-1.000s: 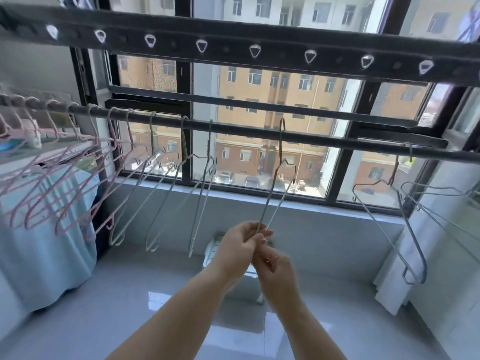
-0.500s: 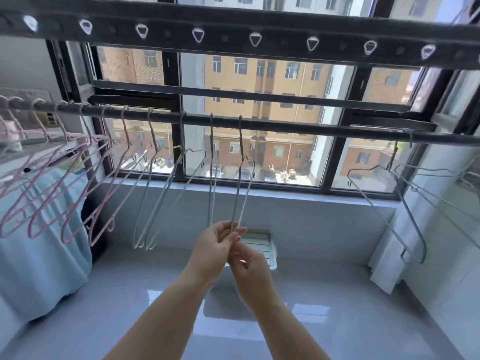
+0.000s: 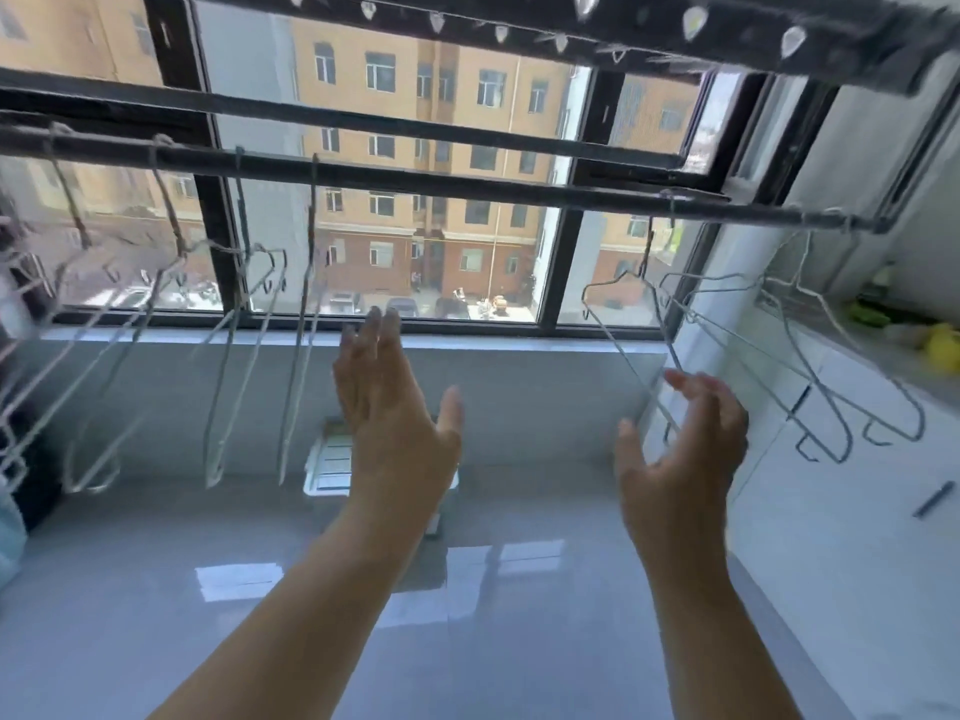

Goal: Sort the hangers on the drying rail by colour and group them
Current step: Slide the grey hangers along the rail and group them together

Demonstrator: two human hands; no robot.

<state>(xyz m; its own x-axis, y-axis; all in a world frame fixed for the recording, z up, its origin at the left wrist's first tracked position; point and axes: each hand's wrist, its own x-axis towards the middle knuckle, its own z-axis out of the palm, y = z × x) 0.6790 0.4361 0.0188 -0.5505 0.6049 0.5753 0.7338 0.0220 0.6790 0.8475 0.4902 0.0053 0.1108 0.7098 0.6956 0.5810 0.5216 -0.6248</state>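
Both raised, left hand (image 3: 389, 407) flat (empty), right hand (image 3: 685, 449) by hanger (image 3: 618, 348)

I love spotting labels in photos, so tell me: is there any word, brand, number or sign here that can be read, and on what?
None can be read.
The drying rail, the grey hangers and the perforated top bar carry no lettering.
The buildings outside show no sign; the parked cars are too small and blurred for plates.
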